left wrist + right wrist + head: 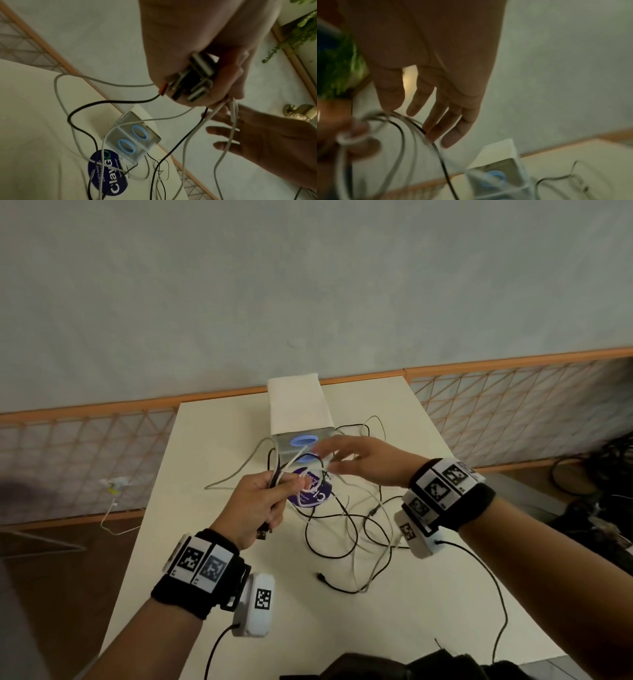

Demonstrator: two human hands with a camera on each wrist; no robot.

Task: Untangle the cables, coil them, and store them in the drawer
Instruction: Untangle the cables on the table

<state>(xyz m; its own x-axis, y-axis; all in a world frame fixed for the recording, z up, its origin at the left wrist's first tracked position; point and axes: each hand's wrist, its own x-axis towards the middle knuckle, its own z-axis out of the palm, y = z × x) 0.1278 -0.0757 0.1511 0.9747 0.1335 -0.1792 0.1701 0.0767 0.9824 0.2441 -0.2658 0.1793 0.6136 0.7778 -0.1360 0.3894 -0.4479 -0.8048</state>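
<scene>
Cables point(346, 518) black and white, tangled mid-frame on a cream table point(212, 474). Drawer box point(301, 412) white with light-blue ring handles point(126, 145). Sticker point(107, 171) navy, white lettering.

Both forearms were bare, no sleeves. Left hand point(255, 501) and right hand point(363, 460) wore no gloves or rings. Each wrist had a wide black fabric band w/ white rectangular tiles on top, each printed w/ a black-and-white square code marker: left wristband point(197, 573), right wristband point(448, 491). A white rounded cam module w/ its own marker hung off each band: left module point(257, 604), right module point(416, 537). A thin black cable ran from each module back toward the body.
</scene>
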